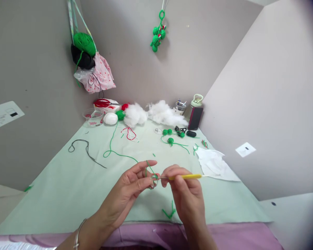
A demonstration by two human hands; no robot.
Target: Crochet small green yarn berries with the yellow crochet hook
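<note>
my left grip [127, 189] is pinched on a bit of green yarn [154, 176], thumb and fingers close together, with a strand looped up over the raised forefinger. my right grip [186, 187] is closed around the yellow handle of a crochet hook [189, 176], its thin metal shaft pointing left into the yarn at my left fingertips; whether the tip sits through a loop is too small to tell. both grips are above the near part of the pale green table [75, 194], the yarn between them. from my left grip the strand trails back across the cloth, curling once, towards a green ball of yarn [120, 115] at the back. beside that ball sit a white ball [111, 118] and fluffy white stuffing [135, 115]. small green knitted balls [170, 140] lie beyond my right grip, short of an upright phone [195, 118] that stands in front of a bottle [197, 100]. a green scrap [169, 211] lies just left of my right wrist. a black cord [87, 149] lies off to the left, and a green knitted charm [158, 36] hangs against the wall.
</note>
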